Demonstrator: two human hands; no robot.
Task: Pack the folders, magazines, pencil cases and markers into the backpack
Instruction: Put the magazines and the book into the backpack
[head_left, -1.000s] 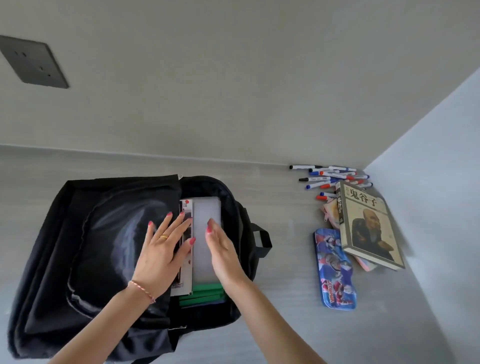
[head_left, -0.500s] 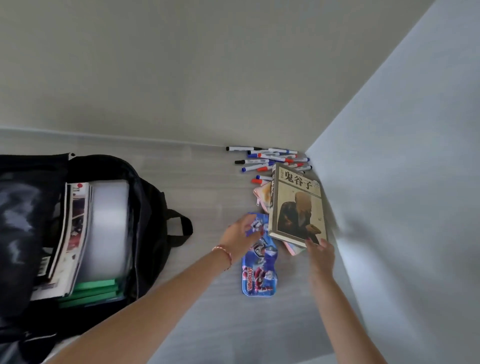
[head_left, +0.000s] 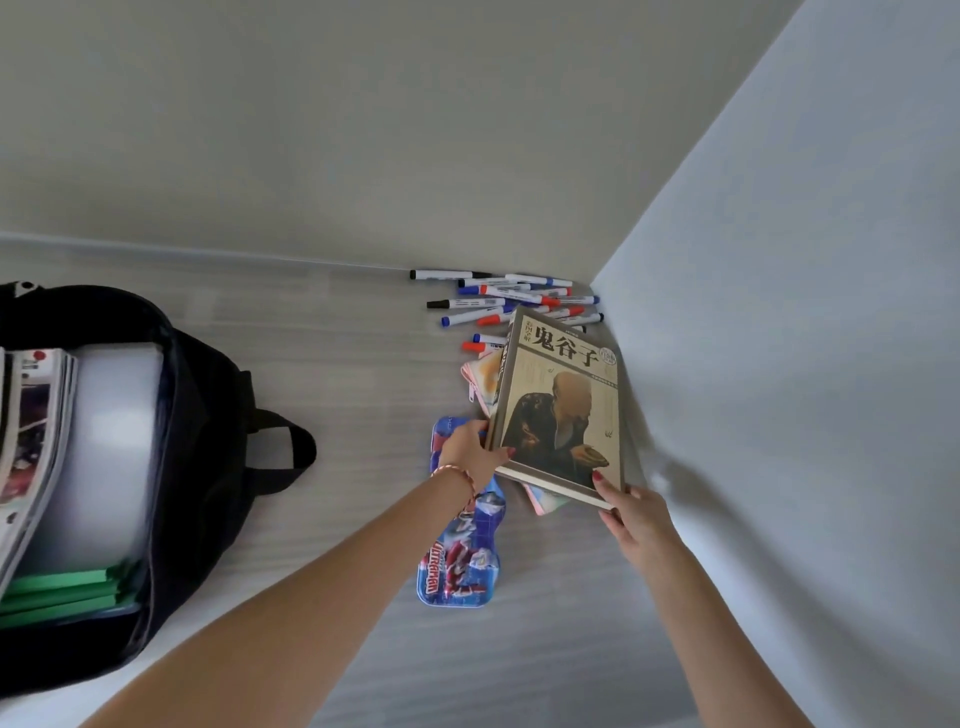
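Grey wood floor (head_left: 363, 364) meets 2 pale walls in a corner at 1 o'clock. We hold a thick book (head_left: 563, 410) with both hands. Our left hand (head_left: 475, 454) grips its near left corner, thumb on the cover. Our right hand (head_left: 636, 517) pinches its near right corner. Its cover shows a bald figure in dark robes and big black letters. Under it lies a pink pencil case (head_left: 480, 379), partly hidden. A blue cartoon pencil case (head_left: 462, 561) lies flat at 6 o'clock from the book, under our left wrist. Markers (head_left: 498, 301) with red, blue and black caps lie scattered at 12 o'clock. At 9 o'clock the black backpack (head_left: 208, 415) lies open, holding magazines (head_left: 31, 441), a white folder (head_left: 111, 441) and green folders (head_left: 62, 592).
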